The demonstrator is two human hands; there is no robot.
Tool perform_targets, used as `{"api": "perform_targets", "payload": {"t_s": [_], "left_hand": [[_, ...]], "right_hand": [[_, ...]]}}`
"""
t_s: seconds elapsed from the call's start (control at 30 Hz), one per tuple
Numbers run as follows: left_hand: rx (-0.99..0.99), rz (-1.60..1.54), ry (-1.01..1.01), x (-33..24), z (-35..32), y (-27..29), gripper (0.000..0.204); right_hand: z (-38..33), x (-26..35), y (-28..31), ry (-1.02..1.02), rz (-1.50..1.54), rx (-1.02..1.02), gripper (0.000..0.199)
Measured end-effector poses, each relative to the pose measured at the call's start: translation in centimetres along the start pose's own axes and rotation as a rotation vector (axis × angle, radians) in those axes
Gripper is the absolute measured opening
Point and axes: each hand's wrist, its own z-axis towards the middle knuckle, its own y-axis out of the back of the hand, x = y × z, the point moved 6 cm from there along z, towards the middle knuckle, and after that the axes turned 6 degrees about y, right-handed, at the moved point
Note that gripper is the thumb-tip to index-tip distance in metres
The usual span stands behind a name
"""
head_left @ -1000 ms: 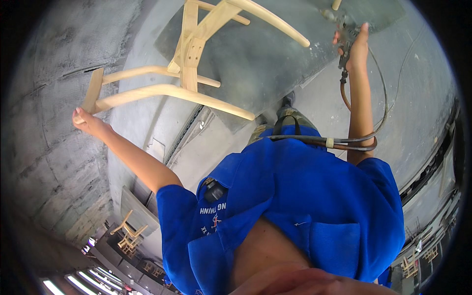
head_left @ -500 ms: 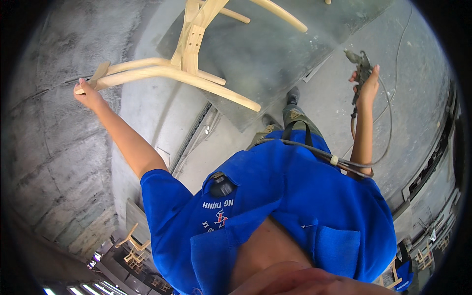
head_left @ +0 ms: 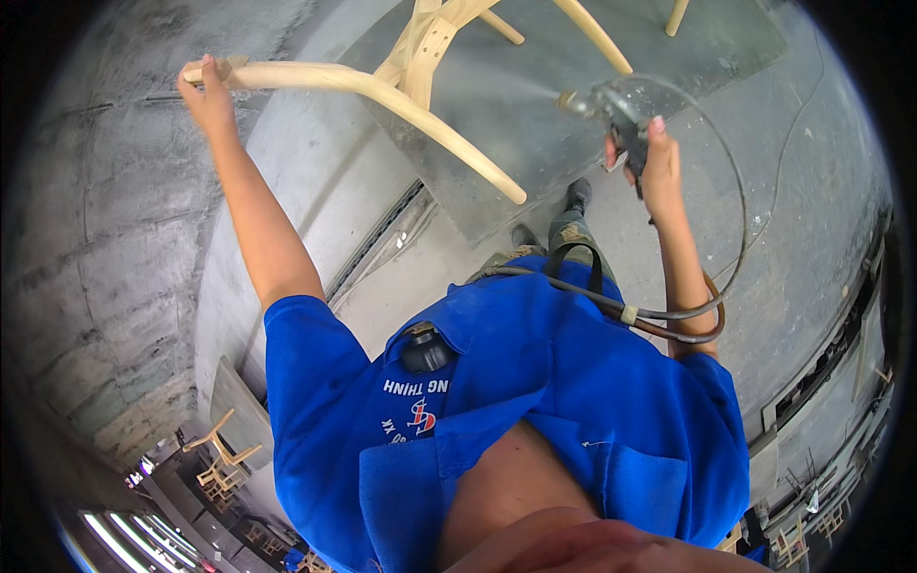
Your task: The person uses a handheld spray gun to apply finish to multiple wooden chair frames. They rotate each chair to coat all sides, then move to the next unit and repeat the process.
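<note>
The left hand (head_left: 208, 95) is closed around the end of the curved top rail of a pale wooden chair frame (head_left: 401, 91). To the right of the frame, the right hand (head_left: 654, 162) grips a spray gun (head_left: 611, 110) whose nozzle points at the frame, a fine mist between them. The gun's hoses (head_left: 669, 315) loop below it, over the blue shirt (head_left: 535, 401).

My left arm's stretched way out and up, elbow nearly straight, and my left hand (head_left: 208, 94) is wrapped tight round something up there. My right arm's bent a bit more, forearm angled upward, with my right hand (head_left: 651, 160) clenched in a fist-like grip, thumb on top, wrist cocked slightly inward.
</note>
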Motion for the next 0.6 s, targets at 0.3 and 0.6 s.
{"api": "perform_targets", "payload": {"t_s": [0.3, 0.6], "left_hand": [[0.131, 0.224, -0.108, -4.0, -1.5, 3.9, 0.057], [0.149, 0.51, -0.882, -14.2, -3.1, 1.4, 0.05]], "right_hand": [[-2.9, 3.8, 0.8, 0.028, -0.173, -0.306, 0.069], [-2.5, 6.4, -10.5, -0.031, 0.644, 0.084, 0.086]]}}
